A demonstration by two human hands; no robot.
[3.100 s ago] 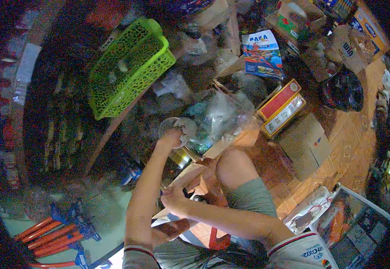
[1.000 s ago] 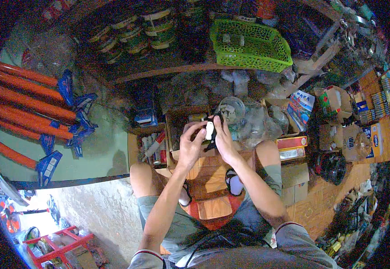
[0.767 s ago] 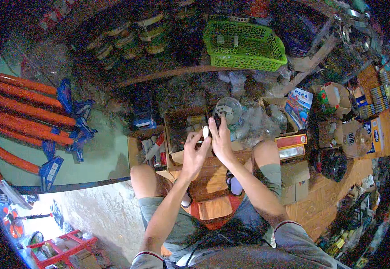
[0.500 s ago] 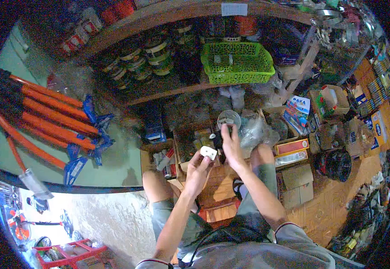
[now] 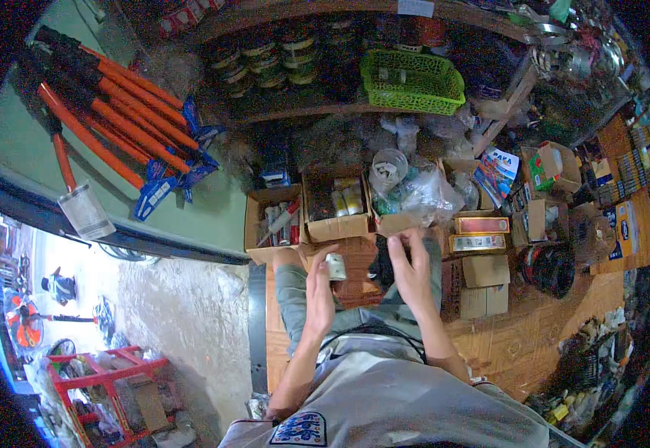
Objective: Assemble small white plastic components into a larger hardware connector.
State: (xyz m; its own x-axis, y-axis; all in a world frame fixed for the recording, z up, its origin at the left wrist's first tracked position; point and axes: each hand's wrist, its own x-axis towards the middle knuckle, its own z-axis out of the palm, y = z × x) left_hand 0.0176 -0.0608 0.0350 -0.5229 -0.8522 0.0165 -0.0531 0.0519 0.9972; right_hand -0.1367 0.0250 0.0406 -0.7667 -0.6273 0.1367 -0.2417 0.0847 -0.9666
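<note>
Gripping a small white plastic piece [image 5: 336,267] at mid-frame, the left hand [image 5: 320,295] sits apart from the right hand [image 5: 415,276], whose fingers curl; whether these hold anything cannot be told. Above stands an open cardboard box [image 5: 340,227]; near the top, a green lattice basket [image 5: 409,97].

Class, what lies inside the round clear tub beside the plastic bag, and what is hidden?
Some small pale pieces lie inside the tub; anything beneath them is covered and cannot be seen.

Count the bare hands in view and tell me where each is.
2: the left hand, holding a small white piece, and the right hand, apart from it to the right.
</note>
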